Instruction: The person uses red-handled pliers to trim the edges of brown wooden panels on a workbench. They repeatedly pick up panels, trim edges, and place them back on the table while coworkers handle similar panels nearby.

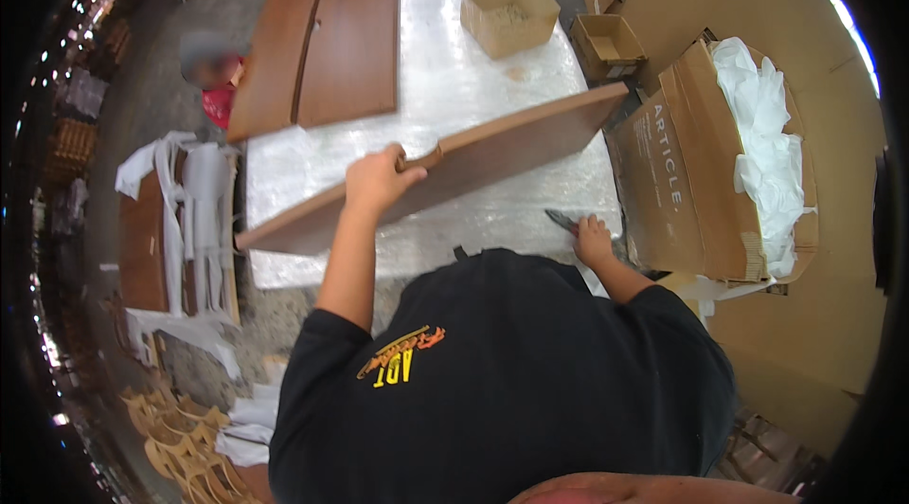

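Observation:
My left hand is closed on the upper edge of a brown wooden panel, at a small curved notch. The panel stands tilted on its long edge, slanting across the plastic-wrapped table from near left to far right. At the table's near right, my right hand is closed around a small dark hand tool with a pointed end; its exact kind cannot be made out. Two more brown panels lie flat, side by side, at the far left of the table.
A cardboard box of small pieces stands at the table's far right. Beyond the right edge are a smaller carton and a large carton stuffed with white foam wrap. Wrapped panels stand at left, near a person in red.

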{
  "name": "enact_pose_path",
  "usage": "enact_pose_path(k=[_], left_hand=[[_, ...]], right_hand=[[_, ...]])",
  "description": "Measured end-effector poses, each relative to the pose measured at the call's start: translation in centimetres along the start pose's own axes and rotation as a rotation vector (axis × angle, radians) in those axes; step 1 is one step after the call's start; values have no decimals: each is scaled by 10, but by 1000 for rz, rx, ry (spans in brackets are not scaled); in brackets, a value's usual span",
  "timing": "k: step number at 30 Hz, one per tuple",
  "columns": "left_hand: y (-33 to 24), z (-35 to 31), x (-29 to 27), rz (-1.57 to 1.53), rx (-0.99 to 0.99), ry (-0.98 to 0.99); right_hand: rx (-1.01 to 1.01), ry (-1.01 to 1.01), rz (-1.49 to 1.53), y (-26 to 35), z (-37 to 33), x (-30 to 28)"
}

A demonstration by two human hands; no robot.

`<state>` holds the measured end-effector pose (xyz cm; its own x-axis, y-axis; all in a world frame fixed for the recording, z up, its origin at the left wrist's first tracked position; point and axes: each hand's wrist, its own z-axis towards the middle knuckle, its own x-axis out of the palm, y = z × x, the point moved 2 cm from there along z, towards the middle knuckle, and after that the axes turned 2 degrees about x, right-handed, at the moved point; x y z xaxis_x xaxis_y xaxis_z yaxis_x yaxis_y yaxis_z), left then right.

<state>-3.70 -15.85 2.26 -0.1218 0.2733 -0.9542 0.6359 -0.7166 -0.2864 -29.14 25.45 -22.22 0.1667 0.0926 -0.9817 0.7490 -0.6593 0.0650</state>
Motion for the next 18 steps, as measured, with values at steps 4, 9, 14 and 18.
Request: enact_pose_path(k=[4,9,14,18], left_hand=[[-1,0,-2,23,-26,20],[-4,-5,-7,15,9,23],[3,-10,-7,-33,42,51],[8,-10,-5,-42,53,132]], right_hand=[[150,124,-47,14,4,-3],[299,244,148,20,-10,-33],[424,725,990,45,-33,-85],[-31,484,963,114,-16,-140]])
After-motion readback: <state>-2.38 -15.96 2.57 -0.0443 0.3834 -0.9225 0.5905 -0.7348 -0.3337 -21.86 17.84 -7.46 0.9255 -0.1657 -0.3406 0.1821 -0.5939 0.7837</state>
